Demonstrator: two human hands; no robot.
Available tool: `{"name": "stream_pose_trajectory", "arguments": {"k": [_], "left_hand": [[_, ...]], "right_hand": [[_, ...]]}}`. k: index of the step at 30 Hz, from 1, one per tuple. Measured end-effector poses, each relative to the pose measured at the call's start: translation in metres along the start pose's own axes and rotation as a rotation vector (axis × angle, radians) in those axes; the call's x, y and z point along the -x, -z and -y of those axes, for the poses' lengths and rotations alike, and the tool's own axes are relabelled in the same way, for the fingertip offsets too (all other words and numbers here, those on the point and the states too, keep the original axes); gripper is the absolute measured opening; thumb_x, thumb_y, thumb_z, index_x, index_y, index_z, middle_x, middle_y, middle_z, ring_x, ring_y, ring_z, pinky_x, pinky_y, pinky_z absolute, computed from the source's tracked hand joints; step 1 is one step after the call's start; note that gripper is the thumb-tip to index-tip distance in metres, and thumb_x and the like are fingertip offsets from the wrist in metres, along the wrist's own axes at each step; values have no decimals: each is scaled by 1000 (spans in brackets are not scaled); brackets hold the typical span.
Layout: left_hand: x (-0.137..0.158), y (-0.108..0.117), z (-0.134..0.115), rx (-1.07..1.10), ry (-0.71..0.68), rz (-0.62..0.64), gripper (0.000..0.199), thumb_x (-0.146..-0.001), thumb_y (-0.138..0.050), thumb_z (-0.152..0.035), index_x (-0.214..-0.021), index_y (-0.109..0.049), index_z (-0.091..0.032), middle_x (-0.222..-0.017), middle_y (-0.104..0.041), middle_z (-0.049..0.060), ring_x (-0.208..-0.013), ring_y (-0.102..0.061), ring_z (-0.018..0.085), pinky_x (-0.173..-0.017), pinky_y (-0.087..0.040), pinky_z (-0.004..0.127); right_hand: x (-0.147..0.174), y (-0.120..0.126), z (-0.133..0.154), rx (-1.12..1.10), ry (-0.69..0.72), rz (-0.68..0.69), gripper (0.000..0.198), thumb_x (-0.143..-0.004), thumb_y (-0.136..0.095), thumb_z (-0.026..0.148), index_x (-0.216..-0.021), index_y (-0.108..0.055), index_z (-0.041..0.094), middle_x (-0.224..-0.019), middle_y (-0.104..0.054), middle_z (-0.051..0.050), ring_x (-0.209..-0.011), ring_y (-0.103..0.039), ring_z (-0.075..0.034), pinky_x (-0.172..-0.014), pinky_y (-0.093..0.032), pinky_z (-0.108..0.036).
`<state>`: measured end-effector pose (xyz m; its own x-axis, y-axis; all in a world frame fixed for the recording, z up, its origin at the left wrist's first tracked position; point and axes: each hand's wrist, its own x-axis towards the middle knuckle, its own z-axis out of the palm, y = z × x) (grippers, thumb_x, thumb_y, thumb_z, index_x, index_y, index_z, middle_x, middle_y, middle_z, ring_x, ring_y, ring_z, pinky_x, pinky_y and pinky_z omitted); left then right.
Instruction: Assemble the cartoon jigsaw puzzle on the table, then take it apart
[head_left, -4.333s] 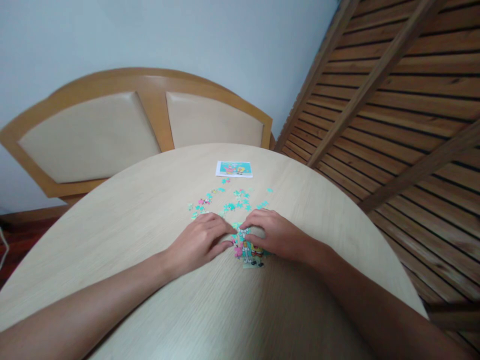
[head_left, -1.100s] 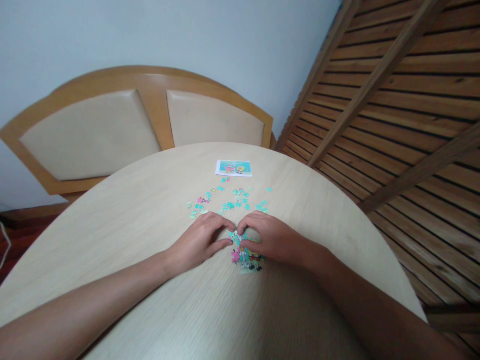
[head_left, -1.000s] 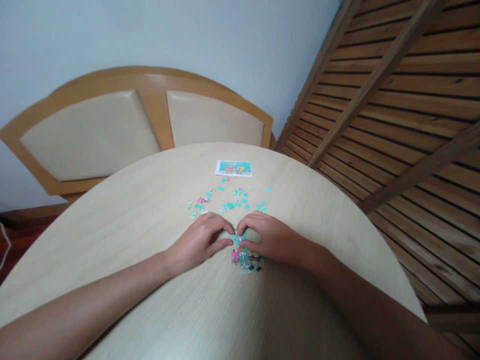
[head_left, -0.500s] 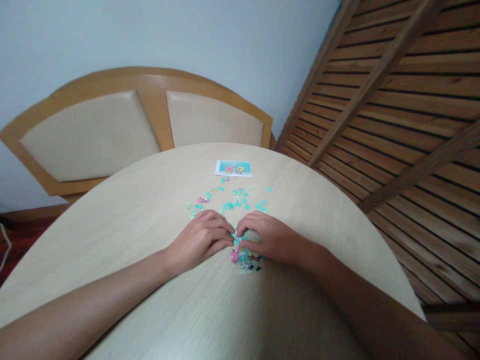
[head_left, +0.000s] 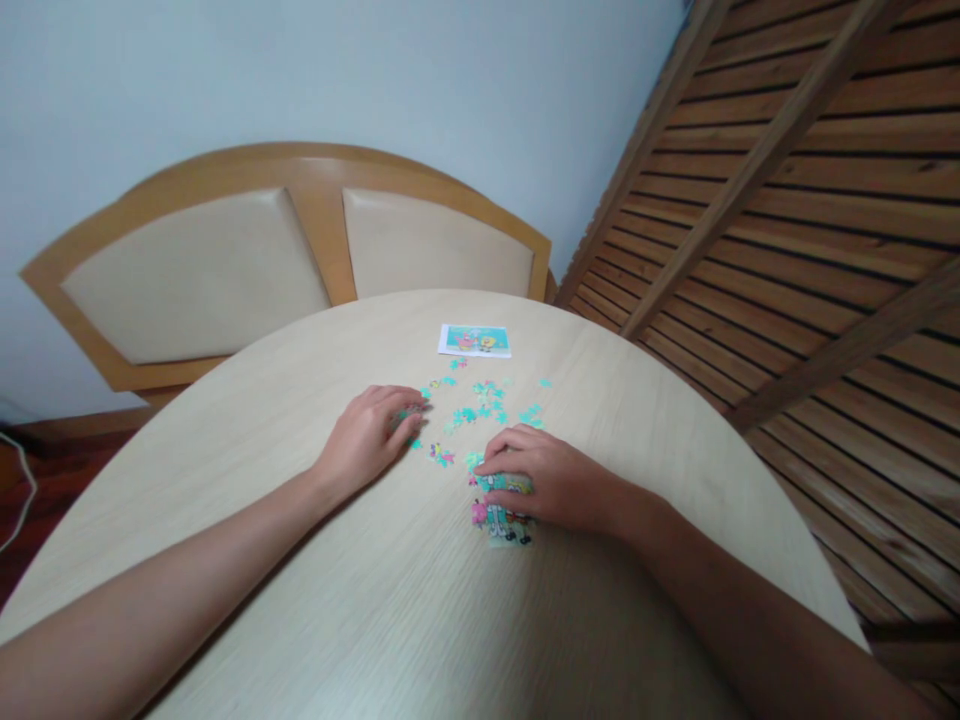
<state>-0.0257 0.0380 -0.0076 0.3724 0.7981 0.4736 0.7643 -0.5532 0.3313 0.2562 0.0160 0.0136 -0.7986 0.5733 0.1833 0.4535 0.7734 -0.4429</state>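
Observation:
A partly joined jigsaw puzzle with cartoon figures lies on the near middle of the table. Over its upper right part rests my right hand, curled, its thumb and fingertips holding the joined section down. Farther left, my left hand is among loose puzzle pieces, thumb apart from the bent fingers. Some turquoise pieces show between and under those fingers; no piece is seen clearly gripped. Between the hands lies a pink, yellow and turquoise piece cluster.
Behind the loose pieces lies a picture card with the same cartoon style. The round wooden table reaches a padded chair back by the wall. A slatted wooden panel stands at the right.
My left hand has left the joined puzzle and moved left and away to the loose pieces. My right hand stays on the puzzle. A small colourful cluster now shows between the hands.

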Motion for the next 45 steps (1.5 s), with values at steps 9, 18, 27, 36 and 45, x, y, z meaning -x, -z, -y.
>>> {"name": "stream_pose_trajectory", "arguments": {"k": [9,18,27,36,45], "left_hand": [[-4,-5,12,-131,148,51,25,-96,-54,-29,-116,-65,-18,-107,-75,10,-97,-68,28,-86,-54,43],[-4,-4,16,-137,195,21,20,-94,-55,-26,-108,-67,-19,-103,-75,8,-95,-68,28,-83,-54,42],[-14,-8,13,-111,170,42,29,-94,-61,-39,-114,-66,-19,-104,-76,9,-97,-68,30,-88,-52,44],[-16,-20,29,179,187,56,24,-91,-63,-30,-111,-63,-18,-97,-73,6,-85,-67,20,-79,-53,33],[-14,-11,15,51,97,58,15,-96,-59,-32,-103,-64,-20,-92,-72,6,-85,-65,23,-79,-50,37]], "right_hand": [[-1,2,2,-5,-28,15,29,-93,-67,40,-113,-74,20,-112,-68,-9,-107,-62,-23,-97,-47,-39],[-1,2,3,6,-31,23,30,-92,-68,39,-112,-73,17,-113,-68,-10,-108,-61,-24,-98,-46,-39],[-2,1,4,0,-43,8,28,-92,-69,38,-111,-73,19,-111,-68,-10,-107,-61,-24,-97,-47,-39],[-2,1,4,5,-48,17,29,-92,-68,39,-112,-73,19,-112,-68,-10,-108,-61,-24,-98,-46,-39],[-1,3,2,2,-55,17,29,-93,-67,39,-113,-72,18,-112,-68,-10,-107,-61,-24,-97,-47,-39]]}}
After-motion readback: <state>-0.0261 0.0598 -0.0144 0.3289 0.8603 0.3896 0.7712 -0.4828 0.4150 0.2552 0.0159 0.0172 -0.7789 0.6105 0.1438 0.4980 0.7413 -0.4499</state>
